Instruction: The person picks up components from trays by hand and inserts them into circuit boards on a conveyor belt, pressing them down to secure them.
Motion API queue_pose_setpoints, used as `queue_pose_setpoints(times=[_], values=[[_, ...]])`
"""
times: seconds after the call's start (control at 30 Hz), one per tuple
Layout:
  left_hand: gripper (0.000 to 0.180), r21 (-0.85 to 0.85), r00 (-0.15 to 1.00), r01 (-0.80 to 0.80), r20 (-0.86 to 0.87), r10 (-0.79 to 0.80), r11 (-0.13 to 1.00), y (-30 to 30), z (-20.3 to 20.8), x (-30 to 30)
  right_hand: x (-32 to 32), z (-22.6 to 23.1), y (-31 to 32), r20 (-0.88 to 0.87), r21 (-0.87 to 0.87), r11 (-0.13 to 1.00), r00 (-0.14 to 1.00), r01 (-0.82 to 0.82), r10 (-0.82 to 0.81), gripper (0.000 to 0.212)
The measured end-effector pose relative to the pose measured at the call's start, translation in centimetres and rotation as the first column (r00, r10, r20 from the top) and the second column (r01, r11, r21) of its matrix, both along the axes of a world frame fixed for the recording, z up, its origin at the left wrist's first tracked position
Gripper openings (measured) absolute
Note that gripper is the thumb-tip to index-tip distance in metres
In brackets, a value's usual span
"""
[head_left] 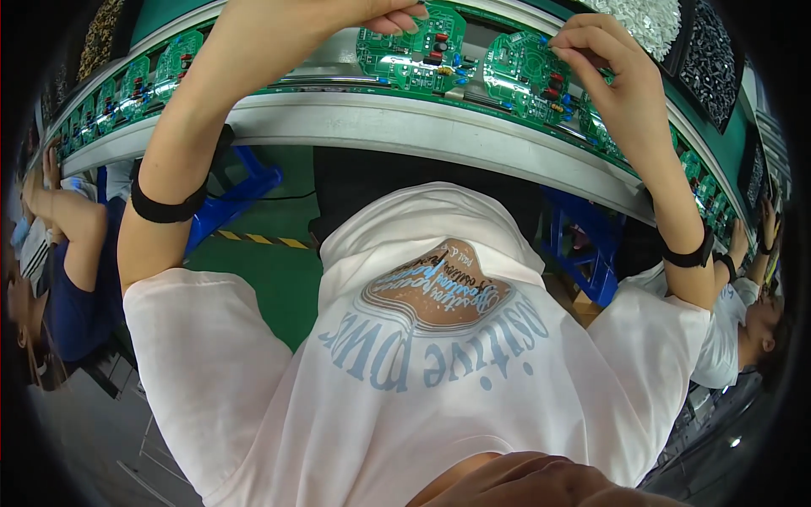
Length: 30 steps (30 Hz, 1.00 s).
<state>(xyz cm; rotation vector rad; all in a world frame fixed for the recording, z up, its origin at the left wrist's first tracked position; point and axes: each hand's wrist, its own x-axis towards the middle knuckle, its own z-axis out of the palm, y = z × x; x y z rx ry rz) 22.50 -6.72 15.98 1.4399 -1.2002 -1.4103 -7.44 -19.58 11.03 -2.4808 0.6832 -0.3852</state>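
Note:
My left hand (pixel 384 15) reaches the top edge of the view, its fingertips pinched together over a green circuit board (pixel 407 57). A small dark bit shows at those fingertips; what it is I cannot make out. My right hand (pixel 610 63) has thumb and forefinger closed at the upper right edge of a second green circuit board (pixel 515 63). Between these fingertips and the board shows a small blue electronic component (pixel 545 40). Both boards carry red, black, blue and striped parts and lie side by side on a metal rail track.
More green boards (pixel 135 80) line the track to both sides, in front of its pale metal edge (pixel 355 122). Beyond it at right are a heap of clear-white small parts (pixel 646 21) and a bin of dark parts (pixel 708 72). Other people sit at far left and right.

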Motion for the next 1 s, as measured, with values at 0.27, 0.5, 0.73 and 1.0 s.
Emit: queue_pose_setpoints(times=[0.27, 0.5, 0.73, 1.0], values=[[0.01, -0.128, 0.93, 0.019, 0.367, 0.03, 0.992, 0.5, 1.0, -1.7, 2.3, 2.6, 2.3, -0.009, 0.142, 0.983, 0.993, 0.118, -0.118, 0.003], [0.009, -0.1, 0.876, 0.066, 0.482, -0.01, 0.993, 0.4, 1.0, -1.6, 1.6, 1.2, 1.5, -0.013, 0.134, 0.985, 0.994, 0.111, -0.11, 0.003], [0.008, -0.164, 0.895, 0.025, 0.443, 0.051, 0.986, 0.5, 0.1, -1.4, 1.6, 0.5, 1.6, 0.023, 0.063, 0.996, 0.997, 0.069, -0.071, 0.006], [0.008, -0.33, 0.651, 0.311, 0.757, 0.053, 0.891, 0.0, -2.1, -0.5, 1.0, -1.1, 1.3, 0.008, -0.092, 0.996, 1.0, 0.001, 0.0, 0.01]])
